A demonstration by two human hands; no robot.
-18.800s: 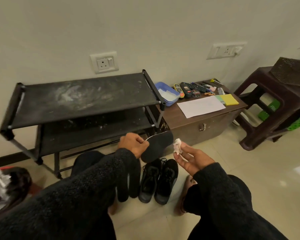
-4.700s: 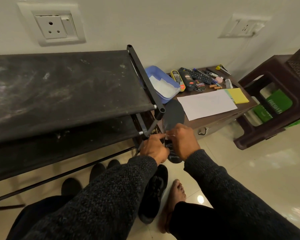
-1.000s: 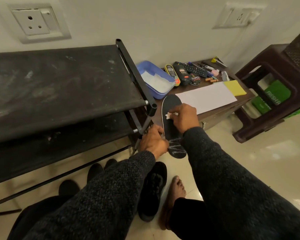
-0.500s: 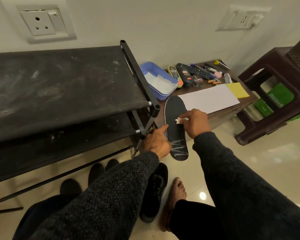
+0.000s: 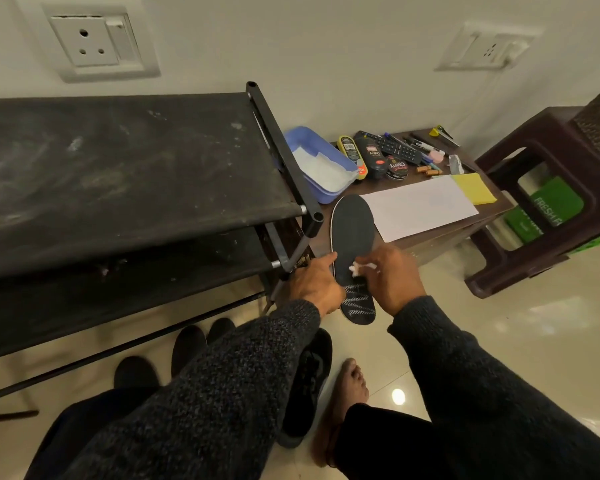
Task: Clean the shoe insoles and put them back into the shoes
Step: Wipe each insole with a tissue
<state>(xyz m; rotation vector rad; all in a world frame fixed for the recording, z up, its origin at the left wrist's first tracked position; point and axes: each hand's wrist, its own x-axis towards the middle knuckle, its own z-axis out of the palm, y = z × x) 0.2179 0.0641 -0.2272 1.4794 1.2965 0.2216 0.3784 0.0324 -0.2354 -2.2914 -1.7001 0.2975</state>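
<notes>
A black shoe lies nearest. Beyond it, the insole is gripped at its nine o'clock edge by the left hand, its toe resting on the low table towards twelve o'clock. A white wad is pinched against it by the right hand. The insole is judged light and flexible, best held near the heel.

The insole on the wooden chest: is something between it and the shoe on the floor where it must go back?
Partly. The left hand holds the insole and the right hand pinches a tissue wad on it. The black shoe lies below, and the left sleeve covers part of it, so its opening cannot be seen.
</notes>
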